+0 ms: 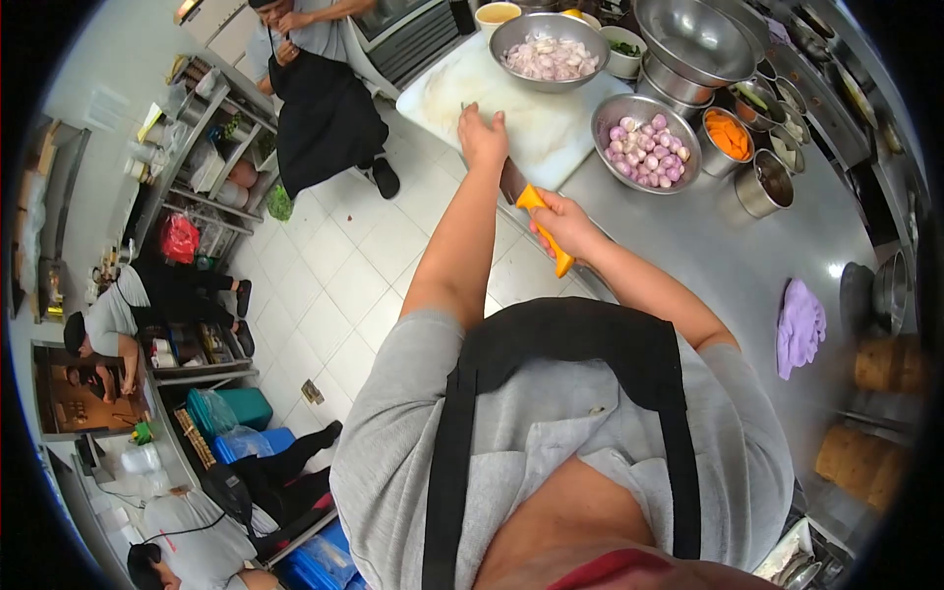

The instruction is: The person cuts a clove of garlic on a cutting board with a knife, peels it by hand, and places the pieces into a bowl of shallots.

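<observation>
My right hand is wrapped around the yellow handle of a kitchen knife, whose blade points toward the edge of the white cutting board. Over the board's stained surface, my left hand has its thumb apart from the fingers, and I see nothing held in it. A tiny dark speck lies by its fingertips, too small to name. Beside the board stands a metal bowl of whole peeled shallots. Another metal bowl, with cut shallots, rests on the board's far side.
Carrot pieces fill a metal container on the steel counter, near a large steel bowl and a metal pot. A purple glove lies to the right. Across the tiled floor, several other people are by shelves and counters.
</observation>
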Available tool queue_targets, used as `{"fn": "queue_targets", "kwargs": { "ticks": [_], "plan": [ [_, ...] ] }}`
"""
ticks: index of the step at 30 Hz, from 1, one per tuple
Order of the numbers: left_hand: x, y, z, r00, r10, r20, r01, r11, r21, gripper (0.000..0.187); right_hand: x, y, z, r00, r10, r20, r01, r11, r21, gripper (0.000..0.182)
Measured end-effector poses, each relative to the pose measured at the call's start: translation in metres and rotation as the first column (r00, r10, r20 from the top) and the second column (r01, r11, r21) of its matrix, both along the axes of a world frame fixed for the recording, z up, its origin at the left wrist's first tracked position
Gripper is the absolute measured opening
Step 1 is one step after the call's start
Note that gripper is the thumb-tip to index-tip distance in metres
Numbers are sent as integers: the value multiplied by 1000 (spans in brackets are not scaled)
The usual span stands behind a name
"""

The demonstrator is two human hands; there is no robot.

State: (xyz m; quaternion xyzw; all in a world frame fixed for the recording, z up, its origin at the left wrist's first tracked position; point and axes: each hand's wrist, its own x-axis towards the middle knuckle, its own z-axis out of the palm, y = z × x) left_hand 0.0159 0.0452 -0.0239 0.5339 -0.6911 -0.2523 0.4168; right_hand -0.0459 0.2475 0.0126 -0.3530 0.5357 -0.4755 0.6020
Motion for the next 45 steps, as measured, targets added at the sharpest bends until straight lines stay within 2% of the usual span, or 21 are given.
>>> {"fn": "queue_targets", "kwargs": {
  "ticks": [4,7,11,14,16,17,18,19,20,21,23,24,25,27,32,35,36,39,41,42,45],
  "plan": [
    [-17,-16,-3,973,20,-230,-84,959,-271,33,-15,7,17,998,35,-51,-38,998,-54,48],
    [-47,-30,31,969,-73,-238,-56,867,-495,29,-35,13,34,994,-50,-93,42,995,-94,52],
    [-96,-51,98,938,-130,-322,-70,838,-541,24,-63,35,85,986,-109,-127,88,983,-160,51],
    [-123,-67,130,877,-219,-428,23,908,-418,22,-83,63,96,984,-153,-88,135,975,-179,50],
    [-137,-87,126,931,-102,-351,44,984,-170,39,-96,87,103,974,-183,-130,161,973,-163,50],
    [-143,-97,123,931,-107,-348,49,984,-169,39,-101,97,106,963,-205,-177,181,973,-142,49],
    [-150,-108,117,984,-164,71,168,985,-44,52,-104,103,106,962,-211,-175,188,972,-140,49],
    [-158,-123,111,849,-251,465,224,968,114,65,-109,109,106,943,-228,-242,207,972,-112,50],
    [-166,-145,98,927,-276,254,245,958,147,80,-112,112,106,920,-242,-309,227,970,-82,51],
    [-165,-142,100,945,-275,-178,315,913,260,80,-114,112,105,918,-251,-307,238,968,-82,51],
    [-166,-129,101,639,-264,-722,545,819,183,85,-117,104,101,862,-290,-415,255,957,-137,52],
    [-158,-132,103,554,-224,-801,665,698,265,91,-116,99,98,862,-290,-415,254,957,-141,52],
    [-158,-133,105,553,-230,-801,664,703,257,91,-115,92,95,872,-308,-380,259,950,-175,52],
    [-149,-126,108,349,-13,-937,733,627,264,97,-116,80,93,885,-320,-338,257,942,-217,51],
    [-134,-106,130,166,-20,-986,858,496,134,112,-128,47,77,973,-117,-201,72,973,-219,54],
    [-124,-111,133,210,-58,-976,839,523,149,112,-146,26,63,953,-141,-268,104,983,-149,55],
    [-115,-104,141,397,-179,-900,813,524,254,112,-150,21,60,929,-165,-331,123,982,-146,56],
    [-114,-121,148,596,2,-803,712,461,530,97,-155,8,51,903,-182,-390,132,979,-153,55],
    [-108,-106,167,751,-33,-659,596,462,656,82,-151,4,51,916,-206,-343,156,973,-169,54],
    [-102,-129,159,819,-220,-530,561,506,655,74,-147,3,53,917,-253,-309,196,959,-202,52],
    [-87,-123,151,864,-402,-303,502,734,457,18,-144,3,56,930,-293,-221,239,941,-241,48]
  ]
}}
